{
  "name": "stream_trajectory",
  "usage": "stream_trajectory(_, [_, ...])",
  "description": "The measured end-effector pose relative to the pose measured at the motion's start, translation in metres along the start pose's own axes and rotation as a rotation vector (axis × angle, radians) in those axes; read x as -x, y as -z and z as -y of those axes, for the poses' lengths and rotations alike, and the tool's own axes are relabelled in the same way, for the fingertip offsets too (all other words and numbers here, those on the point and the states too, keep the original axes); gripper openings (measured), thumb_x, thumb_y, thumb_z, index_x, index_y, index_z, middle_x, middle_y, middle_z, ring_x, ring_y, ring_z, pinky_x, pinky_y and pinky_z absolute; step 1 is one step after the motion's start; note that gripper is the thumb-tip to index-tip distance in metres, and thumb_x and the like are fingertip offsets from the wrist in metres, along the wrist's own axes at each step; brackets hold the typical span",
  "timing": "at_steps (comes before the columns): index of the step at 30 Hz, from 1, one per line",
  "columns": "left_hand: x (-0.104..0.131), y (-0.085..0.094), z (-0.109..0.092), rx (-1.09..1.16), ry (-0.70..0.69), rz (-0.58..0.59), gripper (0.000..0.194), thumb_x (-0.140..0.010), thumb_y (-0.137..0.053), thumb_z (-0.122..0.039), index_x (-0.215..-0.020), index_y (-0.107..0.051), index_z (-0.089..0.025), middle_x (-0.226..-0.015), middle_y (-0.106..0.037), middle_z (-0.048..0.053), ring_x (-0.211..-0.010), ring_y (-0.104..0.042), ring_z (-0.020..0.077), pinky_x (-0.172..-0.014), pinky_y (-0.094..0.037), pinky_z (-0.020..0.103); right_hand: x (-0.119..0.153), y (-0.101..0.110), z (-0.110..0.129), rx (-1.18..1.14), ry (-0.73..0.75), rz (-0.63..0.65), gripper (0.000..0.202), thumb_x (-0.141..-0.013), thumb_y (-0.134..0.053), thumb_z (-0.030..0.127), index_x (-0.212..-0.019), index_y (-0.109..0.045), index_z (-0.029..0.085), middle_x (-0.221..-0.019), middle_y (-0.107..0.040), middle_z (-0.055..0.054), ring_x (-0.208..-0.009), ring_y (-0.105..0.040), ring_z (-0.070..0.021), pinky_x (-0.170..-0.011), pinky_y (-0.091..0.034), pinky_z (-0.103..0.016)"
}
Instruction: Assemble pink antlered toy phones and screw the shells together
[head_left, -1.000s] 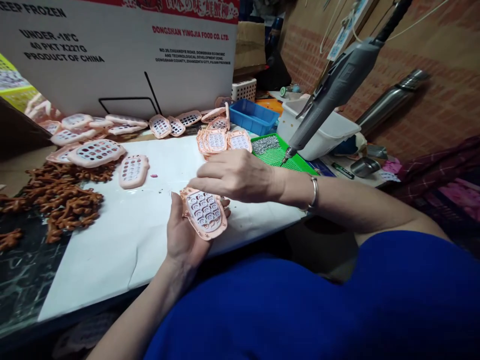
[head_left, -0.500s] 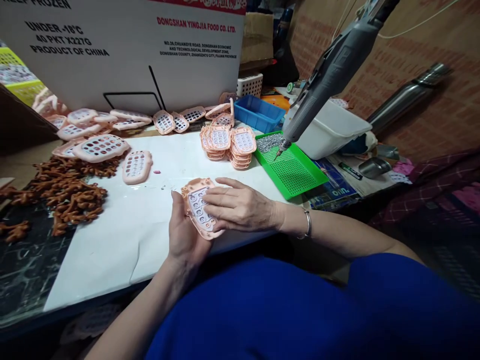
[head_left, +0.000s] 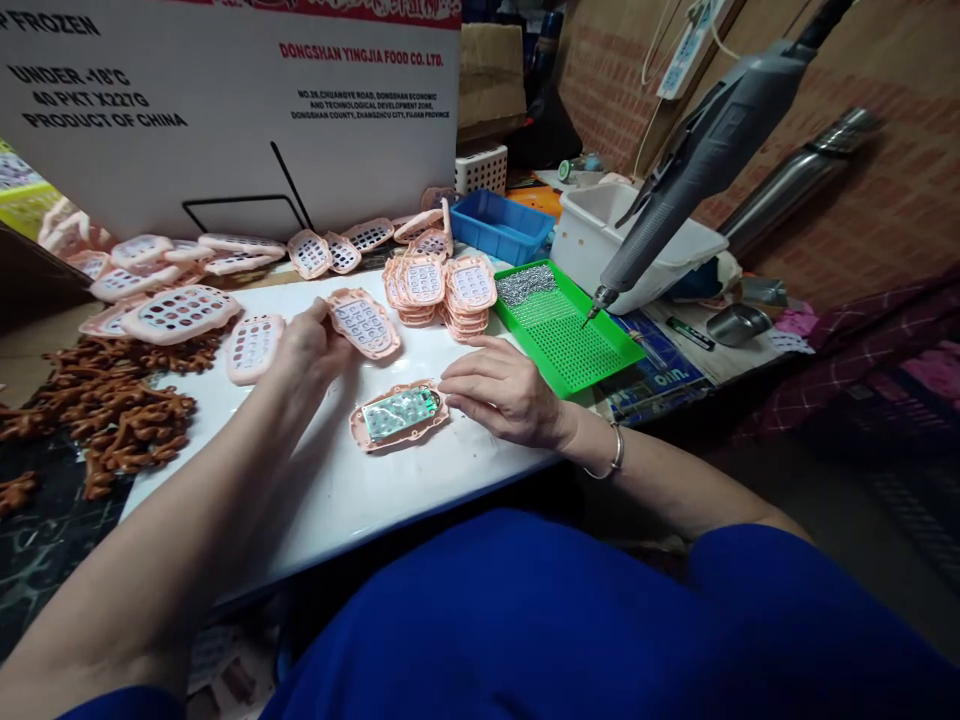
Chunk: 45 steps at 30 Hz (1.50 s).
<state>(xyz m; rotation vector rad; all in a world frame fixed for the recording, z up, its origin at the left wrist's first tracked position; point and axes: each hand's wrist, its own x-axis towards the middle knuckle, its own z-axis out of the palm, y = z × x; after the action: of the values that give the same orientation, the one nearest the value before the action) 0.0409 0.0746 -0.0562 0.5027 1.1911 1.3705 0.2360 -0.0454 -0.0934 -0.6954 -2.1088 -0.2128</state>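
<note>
My left hand [head_left: 311, 345] is closed on the edge of a pink plastic shell half [head_left: 365, 325] with a pale button pad in it, raised tilted above the white work surface [head_left: 300, 510]. In front of me lies another pink shell half [head_left: 360, 432], inner side up, bearing a green circuit board [head_left: 401, 412]. The fingers of my right hand [head_left: 504, 390] are bent together at the right end of this half and appear to grip its edge; the thumb is mostly hidden. A pink shell piece with a button pad [head_left: 255, 348] rests beside my left wrist.
Stacked pink shells [head_left: 416, 285] stand behind my hands. A green tray [head_left: 574, 345] of small metal parts lies right, under a hanging electric screwdriver [head_left: 675, 180]. Brown figure-like pieces [head_left: 127, 420] are heaped left. A blue bin [head_left: 499, 228] and a white tub [head_left: 637, 240] stand behind.
My hands have parted. The left has moved forward and left with the padded shell half; the right is now at a shell half with a circuit board that was not visible before.
</note>
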Motion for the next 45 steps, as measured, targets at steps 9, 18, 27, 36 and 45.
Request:
stream_trajectory(9, [-0.002, 0.046, 0.017, -0.355, -0.297, 0.018, 0.014, -0.074, -0.063, -0.006, -0.081, -0.065, -0.018, -0.092, -0.067, 0.001, -0.097, -0.061, 0.0146, -0.082, -0.049, 0.023, 0.017, -0.003, -0.005, -0.105, -0.086, 0.152, 0.025, -0.099, -0.051, 0.026, -0.107, -0.069, 0.01, -0.099, -0.074, -0.011, -0.089, -0.067, -0.0182, -0.088, -0.053, -0.037])
stream_trajectory(18, [0.063, 0.088, 0.013, -0.656, -0.423, 0.272, 0.038, -0.067, -0.075, -0.047, -0.092, -0.069, -0.02, -0.1, -0.069, 0.006, -0.092, -0.064, 0.0214, -0.083, -0.052, 0.035, -0.002, -0.047, -0.014, -0.305, -0.156, 0.615, 0.087, -0.085, -0.071, 0.037, -0.154, -0.027, 0.006, -0.129, -0.06, -0.022, -0.117, -0.055, -0.0309, -0.103, -0.042, -0.051])
stream_trajectory(27, [0.089, 0.109, 0.004, -0.242, 0.442, 0.445, 0.05, -0.066, -0.077, -0.059, -0.094, -0.07, -0.018, -0.091, -0.074, 0.013, -0.091, -0.072, 0.0328, -0.07, -0.061, 0.04, -0.053, -0.033, -0.009, -0.661, 0.127, 0.499, 0.078, -0.097, -0.056, 0.037, -0.158, -0.016, 0.013, -0.142, -0.052, -0.019, -0.125, -0.053, -0.0218, -0.11, -0.039, -0.037])
stream_trajectory(36, [0.109, 0.114, 0.007, -0.093, 0.37, 0.373, 0.046, -0.058, -0.083, -0.019, -0.102, -0.071, -0.016, -0.094, -0.077, 0.01, -0.077, -0.075, 0.0275, -0.067, -0.063, 0.032, -0.068, -0.037, -0.016, -0.599, 0.088, 0.546, 0.075, -0.095, -0.057, 0.042, -0.156, -0.025, 0.013, -0.157, -0.036, -0.019, -0.145, -0.034, -0.0234, -0.119, -0.031, -0.042])
stream_trajectory(45, [0.115, 0.125, 0.007, -0.037, 0.212, 0.251, 0.046, -0.057, -0.087, -0.022, -0.1, -0.071, -0.016, -0.091, -0.077, 0.007, -0.081, -0.075, 0.0246, -0.071, -0.063, 0.03, -0.109, -0.092, -0.03, -0.556, -0.229, 0.382, 0.029, -0.089, -0.056, 0.015, -0.116, -0.066, 0.011, -0.115, -0.069, -0.01, -0.099, -0.063, -0.016, -0.093, -0.05, -0.035])
